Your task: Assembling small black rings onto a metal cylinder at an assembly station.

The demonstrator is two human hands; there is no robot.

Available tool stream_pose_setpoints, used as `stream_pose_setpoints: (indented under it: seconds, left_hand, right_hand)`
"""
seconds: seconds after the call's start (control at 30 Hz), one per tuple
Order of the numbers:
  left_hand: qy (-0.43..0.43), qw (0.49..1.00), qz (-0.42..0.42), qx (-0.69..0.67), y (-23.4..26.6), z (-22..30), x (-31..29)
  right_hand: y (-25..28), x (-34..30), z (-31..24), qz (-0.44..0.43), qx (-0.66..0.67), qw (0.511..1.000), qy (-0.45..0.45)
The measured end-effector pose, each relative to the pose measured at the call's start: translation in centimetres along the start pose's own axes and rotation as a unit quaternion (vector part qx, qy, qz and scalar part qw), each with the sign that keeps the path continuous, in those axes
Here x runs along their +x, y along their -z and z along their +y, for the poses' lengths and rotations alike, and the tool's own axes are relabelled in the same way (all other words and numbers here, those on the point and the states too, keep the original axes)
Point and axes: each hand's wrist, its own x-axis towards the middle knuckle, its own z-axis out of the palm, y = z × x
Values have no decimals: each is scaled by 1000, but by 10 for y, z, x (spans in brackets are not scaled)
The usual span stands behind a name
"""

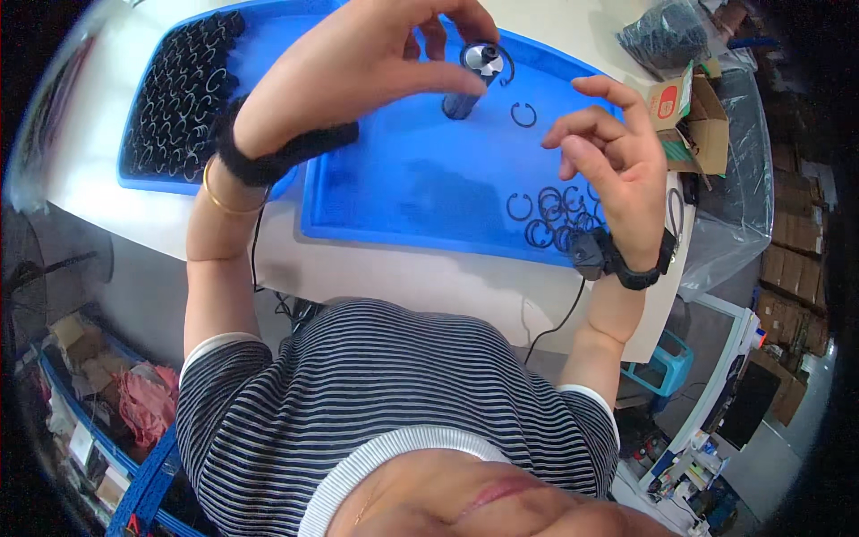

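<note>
My left hand (pixel 385 58) curves around a dark cylinder (pixel 459 106) with a silver top and a black knob in its centre. The thumb lies across the near side, and the fingertips reach the far edge of the top. A black C-shaped snap ring (pixel 511 72) shows at the top's right side; whether it sits on the cylinder or just beside it I cannot tell. Half curled, with fingers apart, my right hand (pixel 622 152) hovers over the right part of the blue tray (pixel 394 192) and holds nothing visible. Between the hands lies a single snap ring (pixel 523 115).
Several loose snap rings (pixel 546 215) lie in the tray's near right corner. At left, another blue tray (pixel 134 174) carries rows of dark rings. An open cardboard box (pixel 707 125) and a plastic-wrapped dark bundle (pixel 664 38) stand at right. A cable (pixel 559 324) hangs over the table edge.
</note>
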Motion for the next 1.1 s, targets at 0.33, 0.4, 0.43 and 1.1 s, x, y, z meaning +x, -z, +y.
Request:
stream_pose_setpoints:
  seconds: [0.33, 0.4, 0.43, 1.1]
  left_hand:
    - [4, 998, 16, 54, -17, -19, 17]
    - [17, 999, 6, 42, -17, -22, 19]
    - [30, 999, -3, 30, -17, -23, 20]
    - [24, 996, 15, 81, -20, -18, 20]
  right_hand:
    - [2, -3, -4, -4, -13, 1000, 6]
    - [2, -3, -3, -4, -15, 1000, 4]
    - [2, -3, -2, -5, -18, 1000, 3]
    - [0, -5, -3, -8, -60, 998, 6]
